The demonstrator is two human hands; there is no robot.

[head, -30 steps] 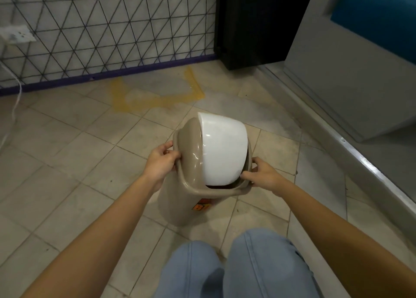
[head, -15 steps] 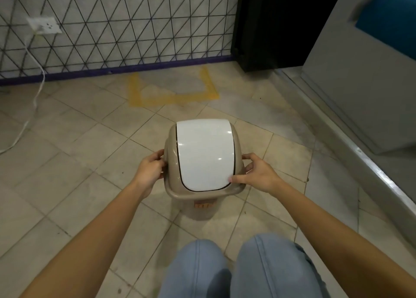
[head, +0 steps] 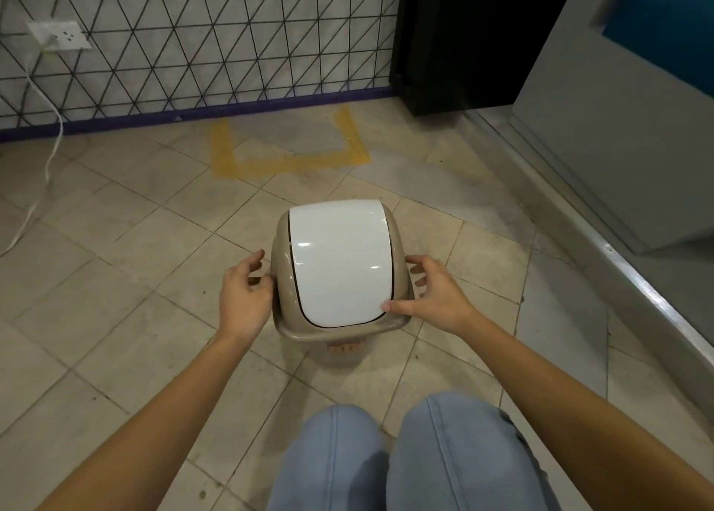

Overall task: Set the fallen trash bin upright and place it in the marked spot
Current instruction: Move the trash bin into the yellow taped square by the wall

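Our bin (head: 340, 267) stands upright at mid-frame on the floor (head: 116, 240), short of the yellow mark (head: 288, 159) above it. Our left hand (head: 244, 294) and right hand (head: 432, 296) flank it, loosely open, gripping nothing; the right thumb touches the lid (head: 340, 259). Pressing there could swing the lid. The bin's base is hidden.

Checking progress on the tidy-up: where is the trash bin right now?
The trash bin stands upright on the floor tiles mid-frame, between the left hand and right hand, short of the yellow marked spot by the wall.
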